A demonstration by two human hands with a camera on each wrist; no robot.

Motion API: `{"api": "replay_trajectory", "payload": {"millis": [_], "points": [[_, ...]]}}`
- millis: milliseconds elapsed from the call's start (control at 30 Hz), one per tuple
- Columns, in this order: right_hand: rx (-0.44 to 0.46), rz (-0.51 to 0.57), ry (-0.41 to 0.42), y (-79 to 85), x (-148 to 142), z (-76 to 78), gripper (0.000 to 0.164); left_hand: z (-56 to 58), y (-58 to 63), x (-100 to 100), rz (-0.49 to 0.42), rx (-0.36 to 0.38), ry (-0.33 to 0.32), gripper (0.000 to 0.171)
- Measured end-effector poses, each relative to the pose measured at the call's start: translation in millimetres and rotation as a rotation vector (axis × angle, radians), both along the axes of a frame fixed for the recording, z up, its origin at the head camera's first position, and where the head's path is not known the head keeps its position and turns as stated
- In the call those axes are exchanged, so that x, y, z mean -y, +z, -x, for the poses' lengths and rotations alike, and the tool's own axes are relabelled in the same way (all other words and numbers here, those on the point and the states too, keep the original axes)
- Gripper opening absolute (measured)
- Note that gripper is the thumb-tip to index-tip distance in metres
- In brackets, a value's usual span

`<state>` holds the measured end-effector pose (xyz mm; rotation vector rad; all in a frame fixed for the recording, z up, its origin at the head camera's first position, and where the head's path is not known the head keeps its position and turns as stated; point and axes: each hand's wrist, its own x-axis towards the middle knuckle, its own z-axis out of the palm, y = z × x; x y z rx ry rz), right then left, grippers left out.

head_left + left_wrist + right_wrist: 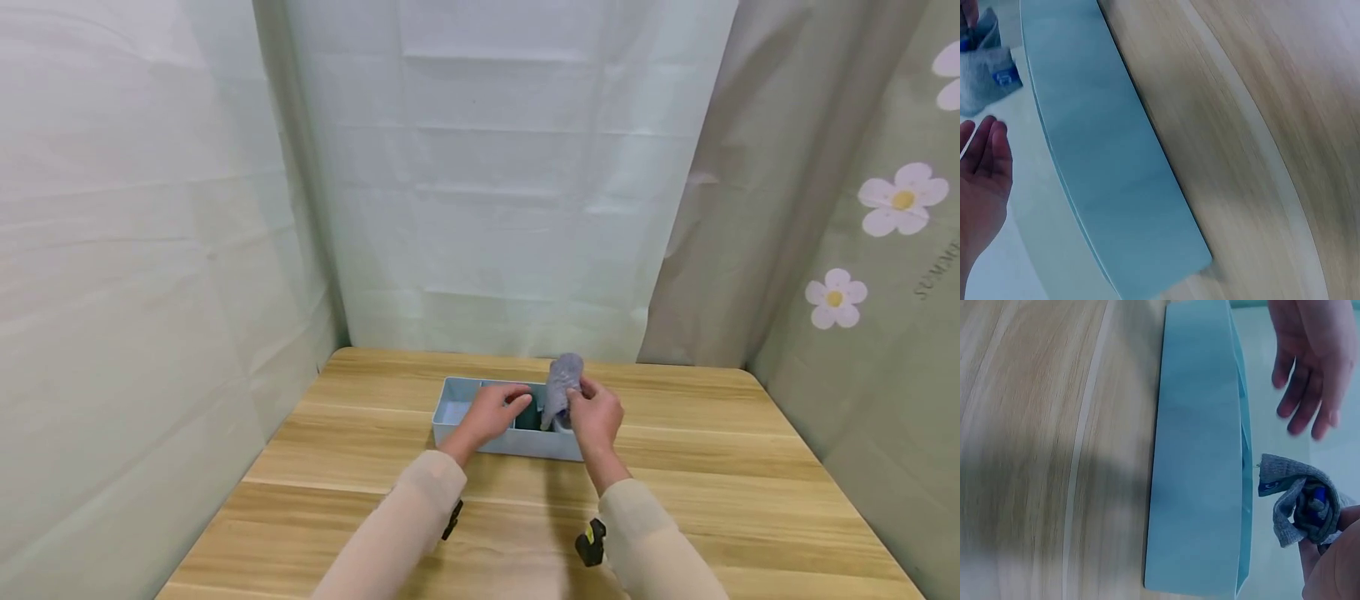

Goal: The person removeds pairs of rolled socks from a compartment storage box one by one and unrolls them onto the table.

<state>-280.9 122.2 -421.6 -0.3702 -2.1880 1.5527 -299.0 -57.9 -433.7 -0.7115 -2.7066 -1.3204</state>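
Observation:
A grey knitted sock (561,388), partly rolled with blue showing inside its folds (1317,506), is held up by my right hand (597,417), which pinches it between thumb and fingers. It hangs over the right part of a light blue divided box (528,443). My left hand (491,412) hovers above the box's middle, fingers loosely bent and apart from the sock; the left wrist view shows this hand (985,181) holding nothing. A dark green item (528,415) lies in a compartment between the hands. Something pale sits in the right compartment, partly hidden by the sock and right hand.
The box stands on a wood-grain table (510,517) toward its far edge. A pale curtain (495,183) hangs behind, with a plain cloth on the left and a flower-printed cloth (885,358) on the right. The box's left compartment (456,411) shows its bare floor.

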Motion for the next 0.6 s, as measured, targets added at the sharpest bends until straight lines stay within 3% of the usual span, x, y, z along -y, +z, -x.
{"api": "replay_trajectory", "payload": {"millis": [200, 367, 467, 600], "points": [[-0.004, 0.09, 0.021, 0.6, 11.2, -1.4, 0.033, -2.5, 2.7, -10.1, -0.032, 0.122, -0.034, 0.038], [0.001, 0.216, 0.053, 1.8, 20.7, -3.2, 0.033, -1.8, 2.0, -12.2, -0.218, 0.238, -0.008, 0.039], [0.011, 0.313, 0.067, 3.1, 26.7, -4.6, 0.033, -1.3, 2.9, -10.7, -0.285, 0.254, 0.005, 0.042], [0.037, 0.524, 0.127, 5.0, 34.5, -7.4, 0.035, -1.8, 5.2, -7.8, -0.283, 0.246, -0.015, 0.048]]}}
